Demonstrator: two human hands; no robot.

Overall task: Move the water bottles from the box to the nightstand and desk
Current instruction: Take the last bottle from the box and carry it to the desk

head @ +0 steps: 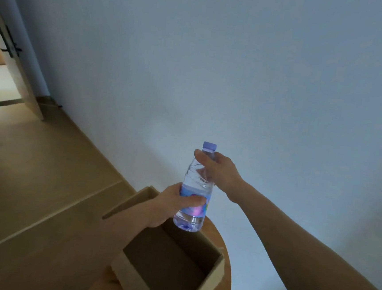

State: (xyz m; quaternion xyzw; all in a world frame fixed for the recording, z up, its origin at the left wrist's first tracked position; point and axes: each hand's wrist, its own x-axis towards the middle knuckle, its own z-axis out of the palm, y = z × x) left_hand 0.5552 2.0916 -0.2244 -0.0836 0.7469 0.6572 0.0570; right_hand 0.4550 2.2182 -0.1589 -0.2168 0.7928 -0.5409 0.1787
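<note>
You have one water bottle (196, 187), one open cardboard box (216, 276) and two hands in view. The bottle is held nearly upright in the air at 12 o'clock from the box. Your left hand (171, 203) wraps round its labelled lower body from 8 o'clock. Your right hand (220, 168) grips the neck just under the cap from 3 o'clock. The box sits on one round wooden table (216, 237).

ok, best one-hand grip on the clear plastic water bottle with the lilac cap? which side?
Wrap the labelled mid-body of the clear plastic water bottle from the side: it is near upright over the open cardboard box, and that band is straight-walled, while the shoulder tapers to the lilac cap. The left hand holds there from the left; the right hand grips the neck.
</note>
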